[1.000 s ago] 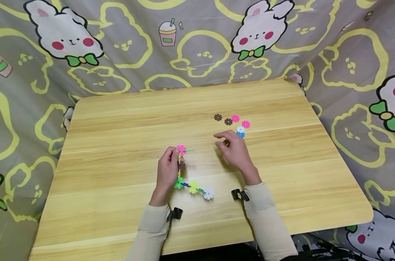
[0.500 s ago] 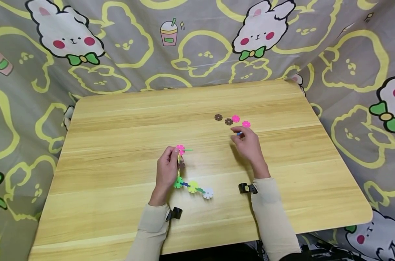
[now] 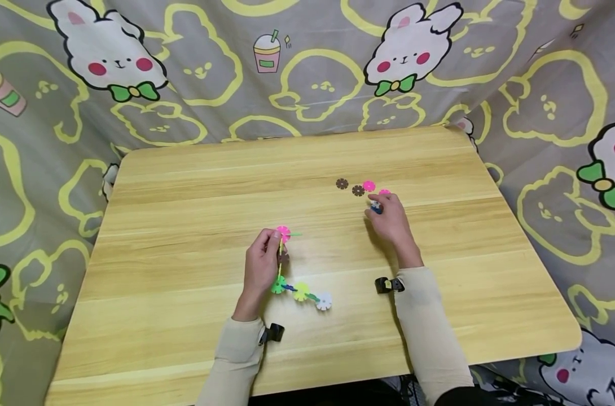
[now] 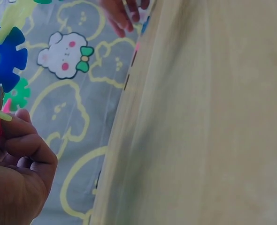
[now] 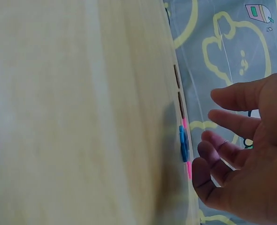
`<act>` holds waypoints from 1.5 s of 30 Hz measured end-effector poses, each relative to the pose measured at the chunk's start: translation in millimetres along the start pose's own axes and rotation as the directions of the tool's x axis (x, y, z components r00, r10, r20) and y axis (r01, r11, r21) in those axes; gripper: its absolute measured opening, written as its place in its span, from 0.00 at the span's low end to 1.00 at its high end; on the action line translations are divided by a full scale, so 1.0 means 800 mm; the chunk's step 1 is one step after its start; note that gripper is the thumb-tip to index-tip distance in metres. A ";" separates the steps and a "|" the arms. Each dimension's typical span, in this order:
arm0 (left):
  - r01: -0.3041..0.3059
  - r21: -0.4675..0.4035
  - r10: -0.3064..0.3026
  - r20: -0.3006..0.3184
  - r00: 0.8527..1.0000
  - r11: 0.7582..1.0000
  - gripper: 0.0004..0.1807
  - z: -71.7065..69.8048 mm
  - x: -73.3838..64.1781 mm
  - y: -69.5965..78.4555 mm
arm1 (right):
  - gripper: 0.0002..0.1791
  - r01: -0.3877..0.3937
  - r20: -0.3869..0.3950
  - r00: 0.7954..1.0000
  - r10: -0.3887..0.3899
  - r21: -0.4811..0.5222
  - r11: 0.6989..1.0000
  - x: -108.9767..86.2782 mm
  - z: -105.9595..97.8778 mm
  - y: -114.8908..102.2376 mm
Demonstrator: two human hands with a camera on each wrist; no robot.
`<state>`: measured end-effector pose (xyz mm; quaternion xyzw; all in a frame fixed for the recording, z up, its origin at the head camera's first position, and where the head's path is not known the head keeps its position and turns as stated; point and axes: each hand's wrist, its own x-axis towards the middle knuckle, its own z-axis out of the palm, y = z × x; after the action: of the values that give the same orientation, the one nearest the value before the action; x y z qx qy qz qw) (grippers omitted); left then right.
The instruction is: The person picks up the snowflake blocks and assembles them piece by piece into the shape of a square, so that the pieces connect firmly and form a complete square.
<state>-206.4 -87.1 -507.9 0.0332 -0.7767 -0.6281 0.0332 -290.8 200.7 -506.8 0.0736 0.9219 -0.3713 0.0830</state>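
My left hand (image 3: 260, 259) pinches a chain of slotted plastic snowflake discs near its pink disc (image 3: 284, 233). From there the chain bends through yellow, brown and green pieces, then runs right to a white disc (image 3: 324, 301). In the left wrist view, a dark blue disc (image 4: 9, 51) of the chain stands above the fingers. My right hand (image 3: 392, 217) hovers over a loose blue disc (image 3: 376, 209) and a white one, both partly hidden by its fingers. In the right wrist view, its fingers are spread and apart from the blue disc (image 5: 183, 145).
Two brown discs (image 3: 342, 184) and two pink discs (image 3: 369, 185) lie just beyond my right hand. The wooden table (image 3: 185, 197) has curtains (image 3: 317, 84) with rabbit prints behind it and at both sides.
My right hand has moved right and slightly away from me, to over the blue and white discs. The left hand keeps its grip on the chain in nearly the same place.
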 end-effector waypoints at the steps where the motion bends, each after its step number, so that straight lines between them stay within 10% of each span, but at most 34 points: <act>1: -0.004 -0.004 0.004 0.000 1.000 1.000 0.18 0.000 0.000 0.000 | 0.29 0.000 0.009 1.000 0.000 -0.009 1.000 0.001 0.000 0.001; 18: 0.046 -0.023 -0.046 0.026 0.999 0.999 0.18 -0.003 0.000 0.004 | 0.29 -0.009 0.024 1.000 0.013 -0.131 0.991 0.013 0.000 0.004; 27: 0.069 0.011 -0.070 0.033 0.997 0.998 0.15 -0.007 -0.012 0.050 | 0.24 -0.035 0.007 0.999 0.037 -0.167 0.985 0.016 -0.002 0.008; 34: 0.081 0.009 -0.081 0.025 0.996 0.997 0.17 -0.002 0.001 0.009 | 0.19 -0.041 -0.010 0.999 0.040 -0.144 0.989 0.016 -0.001 0.007; 45: 0.023 0.002 -0.023 0.005 1.000 1.000 0.19 -0.001 -0.001 0.002 | 0.21 -0.045 0.003 0.999 0.046 -0.142 0.989 0.014 -0.003 0.010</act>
<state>-205.2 -87.1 -506.0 0.0406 -0.7770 -0.6278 0.0242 -300.5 208.8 -512.8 0.0875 0.9438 -0.3029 0.0994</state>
